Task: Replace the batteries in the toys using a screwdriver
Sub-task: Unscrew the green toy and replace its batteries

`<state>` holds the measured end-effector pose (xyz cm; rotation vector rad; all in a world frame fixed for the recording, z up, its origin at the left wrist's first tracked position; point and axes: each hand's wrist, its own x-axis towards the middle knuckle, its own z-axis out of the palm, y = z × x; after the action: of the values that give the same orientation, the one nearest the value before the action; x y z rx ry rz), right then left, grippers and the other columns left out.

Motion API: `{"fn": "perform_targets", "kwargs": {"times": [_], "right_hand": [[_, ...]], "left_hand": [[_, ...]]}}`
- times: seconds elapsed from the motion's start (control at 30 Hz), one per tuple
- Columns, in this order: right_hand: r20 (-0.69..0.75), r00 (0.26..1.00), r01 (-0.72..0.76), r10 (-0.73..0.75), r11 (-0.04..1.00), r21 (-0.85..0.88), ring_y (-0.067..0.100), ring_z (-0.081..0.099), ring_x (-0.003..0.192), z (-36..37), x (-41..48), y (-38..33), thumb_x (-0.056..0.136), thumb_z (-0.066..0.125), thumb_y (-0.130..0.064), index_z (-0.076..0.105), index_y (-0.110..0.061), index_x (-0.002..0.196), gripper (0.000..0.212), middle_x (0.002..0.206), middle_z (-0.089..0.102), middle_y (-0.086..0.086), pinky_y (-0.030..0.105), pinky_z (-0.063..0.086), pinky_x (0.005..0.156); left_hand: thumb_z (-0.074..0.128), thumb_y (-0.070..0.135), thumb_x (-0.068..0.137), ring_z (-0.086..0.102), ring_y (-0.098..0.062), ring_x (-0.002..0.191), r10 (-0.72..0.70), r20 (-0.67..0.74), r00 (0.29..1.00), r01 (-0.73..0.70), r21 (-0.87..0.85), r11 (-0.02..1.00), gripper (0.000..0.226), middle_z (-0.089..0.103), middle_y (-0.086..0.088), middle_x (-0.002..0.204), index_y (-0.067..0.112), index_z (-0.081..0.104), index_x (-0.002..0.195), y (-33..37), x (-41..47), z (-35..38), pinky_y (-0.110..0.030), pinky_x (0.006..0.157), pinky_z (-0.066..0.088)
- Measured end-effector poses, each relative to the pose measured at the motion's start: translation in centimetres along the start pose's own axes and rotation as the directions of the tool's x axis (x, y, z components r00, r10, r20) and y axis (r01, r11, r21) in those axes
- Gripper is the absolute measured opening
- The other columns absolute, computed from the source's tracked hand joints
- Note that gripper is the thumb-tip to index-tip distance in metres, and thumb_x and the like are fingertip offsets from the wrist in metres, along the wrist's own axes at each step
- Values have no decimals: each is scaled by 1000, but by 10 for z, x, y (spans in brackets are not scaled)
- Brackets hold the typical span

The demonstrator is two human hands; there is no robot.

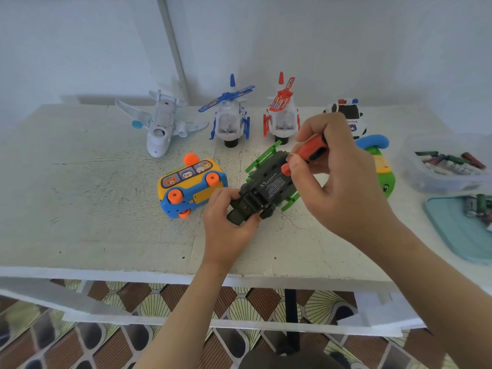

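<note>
A dark green toy helicopter (266, 183) with bright green skids lies upside down in the middle of the table (106, 209), its underside facing up. My left hand (226, 217) grips its near end. My right hand (338, 177) grips an orange and black screwdriver (310, 151), whose front end points down at the toy's underside. The tip itself is hidden behind my fingers.
A yellow and blue toy bus (190, 186) lies on its side to the left. At the back stand a white plane (159, 123), a blue helicopter (230, 115), a red helicopter (282, 113) and a police car (348, 115). Batteries fill a clear tub (447, 163); a teal tray (460, 227) holds more.
</note>
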<state>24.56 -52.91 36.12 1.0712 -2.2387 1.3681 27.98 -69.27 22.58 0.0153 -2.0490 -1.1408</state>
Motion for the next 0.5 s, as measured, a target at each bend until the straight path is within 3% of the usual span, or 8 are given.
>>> {"fn": "perform_targets", "kwargs": {"times": [0.2, 0.27, 0.33, 0.5], "right_hand": [[28, 1000, 4, -3, 1000, -14, 14, 67, 76, 0, 2, -1, 90, 59, -9, 36, -27, 104, 33, 83, 59, -4, 34, 57, 63], [5, 1000, 9, -9, 1000, 11, 10, 68, 77, 0, 2, -2, 89, 64, -12, 37, -27, 105, 36, 86, 63, -5, 29, 58, 66], [-20, 998, 53, -52, 998, 16, 9, 68, 77, 1, 1, -1, 87, 68, -13, 45, -20, 107, 32, 86, 66, -2, 25, 58, 69], [42, 981, 190, -187, 980, -55, 17, 67, 80, 1, 2, 1, 90, 62, -8, 54, -8, 123, 34, 90, 66, 4, 35, 57, 70]], "left_hand": [[81, 6, 60, 47, 3, 80, -8, -2, 1000, 8, 2, 1000, 42, 50, 9, 84, 20, 51, 86, -1, 0, 0, -9, 66, 36], [80, 6, 60, 47, 3, 80, -10, -7, 1000, 10, 2, 1000, 42, 50, 10, 84, 20, 50, 86, -2, -1, 0, -9, 67, 36], [79, 7, 59, 47, 2, 80, -12, -12, 1000, 12, 4, 1000, 41, 51, 7, 83, 20, 50, 86, -2, -1, 1, -10, 67, 36], [74, 23, 64, 47, 4, 79, -2, -7, 1000, 2, -16, 1000, 33, 49, 11, 84, 20, 49, 85, 0, 1, 1, -9, 66, 35]]}}
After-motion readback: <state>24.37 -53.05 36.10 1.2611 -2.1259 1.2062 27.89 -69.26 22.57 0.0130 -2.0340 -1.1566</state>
